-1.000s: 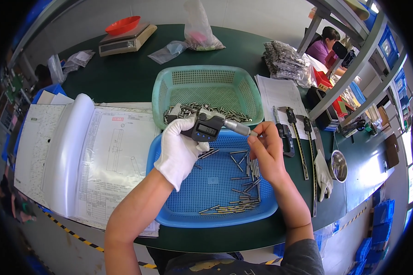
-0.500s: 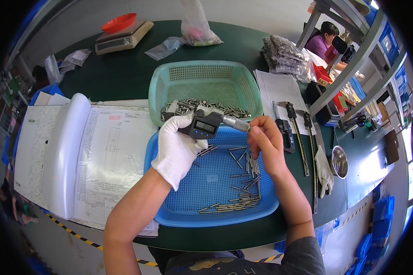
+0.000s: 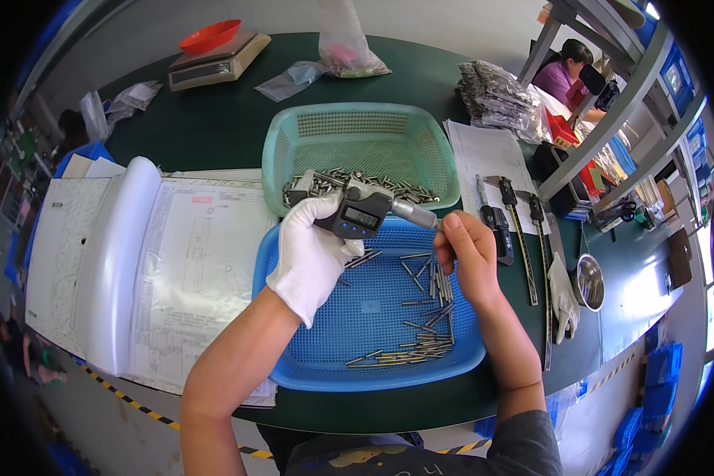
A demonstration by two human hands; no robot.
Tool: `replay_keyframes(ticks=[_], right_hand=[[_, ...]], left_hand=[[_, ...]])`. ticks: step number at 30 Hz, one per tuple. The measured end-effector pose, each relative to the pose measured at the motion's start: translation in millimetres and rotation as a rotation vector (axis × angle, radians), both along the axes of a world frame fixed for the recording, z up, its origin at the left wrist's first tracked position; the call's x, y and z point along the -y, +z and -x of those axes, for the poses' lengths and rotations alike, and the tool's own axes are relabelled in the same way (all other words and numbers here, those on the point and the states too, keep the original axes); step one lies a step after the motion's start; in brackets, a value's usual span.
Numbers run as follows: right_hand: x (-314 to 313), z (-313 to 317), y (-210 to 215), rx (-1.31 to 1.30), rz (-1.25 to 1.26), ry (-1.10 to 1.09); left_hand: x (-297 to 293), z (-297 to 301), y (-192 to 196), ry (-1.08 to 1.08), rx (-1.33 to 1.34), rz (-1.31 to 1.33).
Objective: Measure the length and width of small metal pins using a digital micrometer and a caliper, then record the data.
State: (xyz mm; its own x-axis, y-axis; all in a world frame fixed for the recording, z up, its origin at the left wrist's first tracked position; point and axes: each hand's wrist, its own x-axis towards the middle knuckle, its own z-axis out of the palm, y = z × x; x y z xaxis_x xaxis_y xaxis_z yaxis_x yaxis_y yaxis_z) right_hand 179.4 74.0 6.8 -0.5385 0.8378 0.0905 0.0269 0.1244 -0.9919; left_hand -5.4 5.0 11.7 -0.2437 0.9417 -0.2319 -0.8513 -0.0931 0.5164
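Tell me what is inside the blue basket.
The blue basket holds loose metal pins, scattered and bunched toward its right side. The gloved left hand and bare right hand cover part of the basket, so anything beneath them is hidden.

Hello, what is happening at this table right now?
A person holds a digital micrometer in the gloved left hand over a blue basket of small metal pins. The bare right hand grips its thimble end. A green basket behind holds more pins, and a large drawing sheet lies to the left.
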Motion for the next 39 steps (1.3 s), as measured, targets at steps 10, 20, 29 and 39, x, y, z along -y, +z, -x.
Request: replay_keyframes(ticks=[10,20,29,39], right_hand=[[1,1,-2,-0.063,-0.149,0.017],[0,5,-1,-0.025,0.034,0.106],[5,4,1,-0.148,0.22,0.32],[4,3,6,-0.23,0.243,0.199]], left_hand=[[-1,0,-3,-0.029,-0.01,-0.029],[0,3,-5,-0.018,-0.007,-0.029],[5,-26,-1,-0.314,-0.144,-0.118],[5,-29,-12,-0.373,-0.192,-0.139]])
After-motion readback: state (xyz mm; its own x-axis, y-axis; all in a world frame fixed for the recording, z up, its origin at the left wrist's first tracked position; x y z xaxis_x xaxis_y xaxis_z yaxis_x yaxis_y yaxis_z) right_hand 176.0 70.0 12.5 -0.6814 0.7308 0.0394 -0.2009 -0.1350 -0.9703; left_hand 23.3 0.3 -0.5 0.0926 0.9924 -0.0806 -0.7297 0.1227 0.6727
